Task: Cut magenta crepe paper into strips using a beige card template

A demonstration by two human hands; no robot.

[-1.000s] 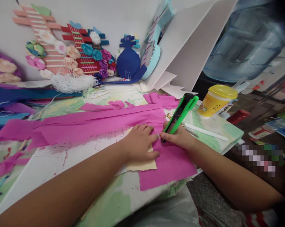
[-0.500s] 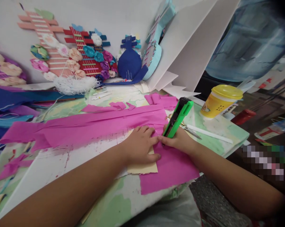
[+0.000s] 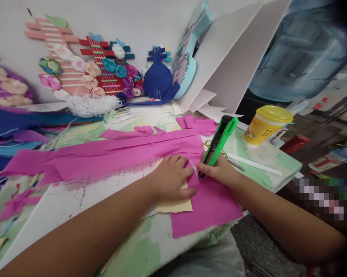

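Observation:
My right hand (image 3: 218, 169) is wrapped round a green and black utility knife (image 3: 219, 142), its tip down at the pink crepe paper (image 3: 208, 207). A thin pale slit shows in the paper just left of the tip. My left hand (image 3: 173, 179) lies flat with its fingers spread, pressing on the pink paper and a beige card (image 3: 176, 206). Under these is a white board (image 3: 66, 204) with dark marks. Scissors (image 3: 233, 162) with gold handles lie behind my right hand, partly hidden by the knife.
A yellow lidded cup (image 3: 267, 125) stands at the right beside a white strip (image 3: 255, 164). Along the wall are instrument-shaped crafts (image 3: 158, 77) with paper flowers and white yarn (image 3: 92, 105). White boards (image 3: 219, 57) lean behind. Blue cloth or paper (image 3: 3, 119) is at the left.
My right hand and the knife have shifted slightly right, and the pale slit beside the tip shows more clearly. My left hand stays in place.

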